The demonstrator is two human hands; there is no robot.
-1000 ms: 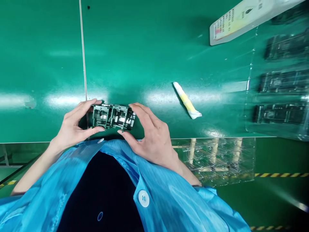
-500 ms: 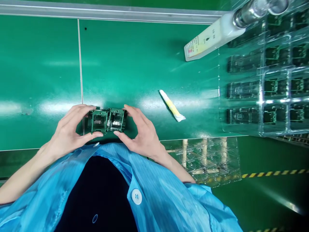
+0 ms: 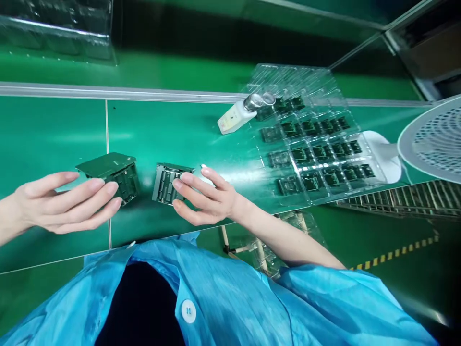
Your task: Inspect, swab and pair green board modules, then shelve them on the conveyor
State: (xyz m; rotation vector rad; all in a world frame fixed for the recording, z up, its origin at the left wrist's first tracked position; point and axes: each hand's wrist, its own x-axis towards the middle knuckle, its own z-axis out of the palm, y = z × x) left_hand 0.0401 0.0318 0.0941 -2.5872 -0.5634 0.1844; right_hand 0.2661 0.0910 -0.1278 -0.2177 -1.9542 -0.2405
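Observation:
My left hand [image 3: 75, 202] has its fingers across the near side of a green circuit board module [image 3: 115, 168]. The module shows a flat board on top and a slotted, boxy side. My right hand [image 3: 205, 194] is on a second circuit board module [image 3: 166, 182], its fingertips over the right side and a slotted face towards me. A gap separates the two modules. Both look raised near the front of the green bench [image 3: 144, 127], though their undersides are hidden. A white and yellow stick-like thing [image 3: 206, 175] lies mostly behind my right hand.
Right of centre stands a white labelled bottle [image 3: 234, 117] with a metal top. Beyond it, a clear plastic tray [image 3: 306, 194] carries several green modules. A grey fan [image 3: 432, 139] occupies the far right. Another clear tray [image 3: 104, 45] is at the back left.
The two modules, side by side before, are now apart and turned to show other faces. My hands have moved apart with them. The view has shifted, bringing the whole tray and the fan in.

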